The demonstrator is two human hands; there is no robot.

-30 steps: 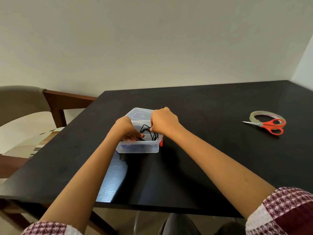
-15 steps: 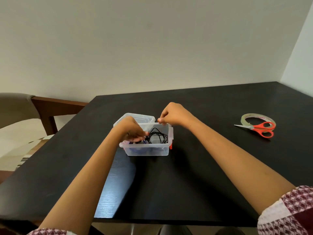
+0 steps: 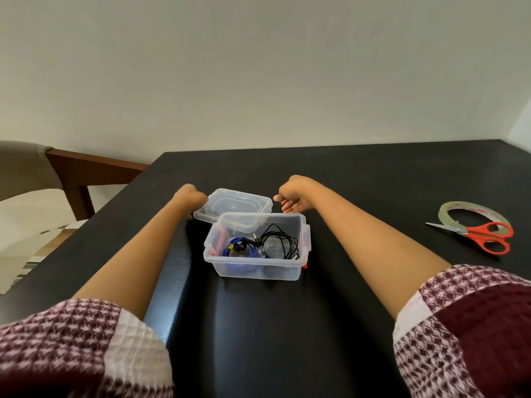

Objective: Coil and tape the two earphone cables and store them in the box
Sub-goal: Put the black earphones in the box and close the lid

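Coiled and stowed: blue earphone cable at the left of the clear box, black earphone cable at the right, both down inside the open tub on the black table. Behind the box and touching its far-left rim, the loose clear lid, long axis running left-right, roughly parallel to the box's own. Flanking that lid, both hands reached past the box: left hand curled at the lid's left edge, contact likely but grip impossible to confirm; right hand just off the right edge, fingers bent and part open, holding nothing. Equally near, one per short end — set, by the look of it, for lifting the lid back toward the wearer and onto the box. Well apart at far right, red-handled scissors lying across a tape roll. At far left, a chair.
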